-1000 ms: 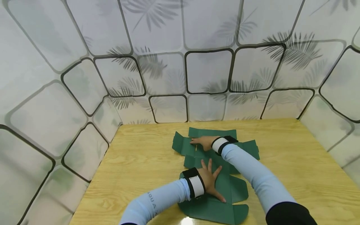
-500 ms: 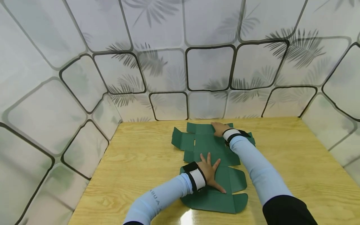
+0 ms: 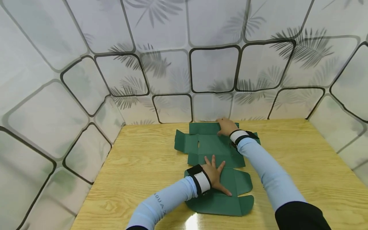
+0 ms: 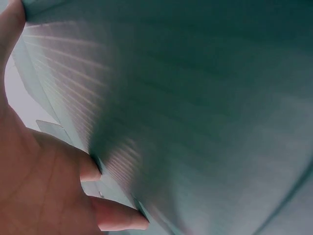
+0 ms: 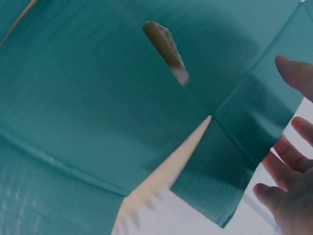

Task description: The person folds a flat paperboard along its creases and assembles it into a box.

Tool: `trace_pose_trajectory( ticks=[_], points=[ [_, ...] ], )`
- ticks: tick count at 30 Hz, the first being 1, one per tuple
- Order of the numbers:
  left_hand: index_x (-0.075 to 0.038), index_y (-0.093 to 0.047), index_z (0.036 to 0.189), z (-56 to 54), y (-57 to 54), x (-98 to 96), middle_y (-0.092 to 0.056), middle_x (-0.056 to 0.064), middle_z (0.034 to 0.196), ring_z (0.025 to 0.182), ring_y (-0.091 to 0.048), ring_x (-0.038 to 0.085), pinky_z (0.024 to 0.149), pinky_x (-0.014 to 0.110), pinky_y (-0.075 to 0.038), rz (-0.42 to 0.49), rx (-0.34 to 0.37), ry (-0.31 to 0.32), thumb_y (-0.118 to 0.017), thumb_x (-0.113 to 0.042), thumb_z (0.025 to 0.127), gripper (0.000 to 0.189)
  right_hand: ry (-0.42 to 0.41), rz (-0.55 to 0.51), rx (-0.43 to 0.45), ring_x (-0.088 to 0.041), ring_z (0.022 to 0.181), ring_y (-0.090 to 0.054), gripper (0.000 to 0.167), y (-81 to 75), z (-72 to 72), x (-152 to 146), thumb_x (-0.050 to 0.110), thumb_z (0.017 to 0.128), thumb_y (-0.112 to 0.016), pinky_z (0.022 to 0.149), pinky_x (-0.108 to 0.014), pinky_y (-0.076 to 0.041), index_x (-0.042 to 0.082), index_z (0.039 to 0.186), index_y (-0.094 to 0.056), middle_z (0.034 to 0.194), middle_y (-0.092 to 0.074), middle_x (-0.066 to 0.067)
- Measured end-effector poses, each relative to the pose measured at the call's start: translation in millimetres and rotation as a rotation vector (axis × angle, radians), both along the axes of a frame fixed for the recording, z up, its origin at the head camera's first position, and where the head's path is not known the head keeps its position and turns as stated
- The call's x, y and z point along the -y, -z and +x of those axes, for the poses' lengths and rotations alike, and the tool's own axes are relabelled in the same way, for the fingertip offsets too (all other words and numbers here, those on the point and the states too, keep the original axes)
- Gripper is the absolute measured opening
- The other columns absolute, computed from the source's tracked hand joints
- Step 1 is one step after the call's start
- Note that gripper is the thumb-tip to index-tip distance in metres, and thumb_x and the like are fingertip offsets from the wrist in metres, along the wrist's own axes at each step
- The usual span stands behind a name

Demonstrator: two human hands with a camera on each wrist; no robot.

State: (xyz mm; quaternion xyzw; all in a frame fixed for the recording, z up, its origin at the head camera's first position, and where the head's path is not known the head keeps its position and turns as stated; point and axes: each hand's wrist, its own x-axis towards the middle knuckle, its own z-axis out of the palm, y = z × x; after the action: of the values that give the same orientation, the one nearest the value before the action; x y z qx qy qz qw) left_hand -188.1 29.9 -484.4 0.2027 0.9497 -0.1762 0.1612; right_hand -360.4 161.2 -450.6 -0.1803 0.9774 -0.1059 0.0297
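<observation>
A dark green flattened cardboard box (image 3: 212, 143) lies unfolded on the table, with its flaps and fold lines showing. My left hand (image 3: 214, 179) presses on its near panel, fingers spread wide. In the left wrist view, the palm and fingers (image 4: 44, 181) rest against the ribbed green cardboard. At the far edge, my right hand (image 3: 227, 126) holds the back flap (image 3: 202, 128). The right wrist view has the thumb (image 5: 298, 76) over the flap and the other fingers at its outer edge, one partly hidden behind it. A narrow slot (image 5: 167, 51) is cut near a fold.
The light wood table (image 3: 138, 166) reaches back to a patterned curtain wall (image 3: 212, 70), close behind the right hand. A side flap (image 3: 180, 140) stands slightly raised on the left. Rounded flaps (image 3: 244, 204) spread at the near right.
My right hand has moved from the left part of the cardboard to the right side of its far edge. The left hand stays pressed on the near panel.
</observation>
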Motion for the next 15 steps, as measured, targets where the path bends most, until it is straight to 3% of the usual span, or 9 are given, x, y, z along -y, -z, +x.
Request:
trace_pose_trajectory(
  ticks=[8,15],
  points=[
    [-0.044,-0.002,0.154,-16.6,1.7,-0.6,-0.014,0.005,0.163,0.145,-0.027,0.034,0.091,0.043,-0.051,0.013,-0.026,-0.035,-0.044,-0.099,0.055,0.121,-0.091,-0.072,-0.152,-0.033,0.100,-0.061,0.039,-34.2,17.4,-2.6,0.015,0.087,-0.072,0.083,-0.045,-0.052,0.000,0.122,-0.062,0.118,-0.058,-0.020],
    [-0.045,-0.004,0.154,-33.8,-3.9,1.9,-0.014,0.005,0.163,0.145,-0.027,0.033,0.096,0.043,-0.048,0.036,0.010,-0.065,-0.046,-0.096,0.060,0.115,-0.176,-0.098,-0.291,-0.033,0.087,-0.068,0.021,-44.4,30.4,0.2,-0.003,0.087,-0.066,0.075,-0.044,-0.055,-0.001,0.107,-0.067,0.101,-0.070,-0.018]
  ],
)
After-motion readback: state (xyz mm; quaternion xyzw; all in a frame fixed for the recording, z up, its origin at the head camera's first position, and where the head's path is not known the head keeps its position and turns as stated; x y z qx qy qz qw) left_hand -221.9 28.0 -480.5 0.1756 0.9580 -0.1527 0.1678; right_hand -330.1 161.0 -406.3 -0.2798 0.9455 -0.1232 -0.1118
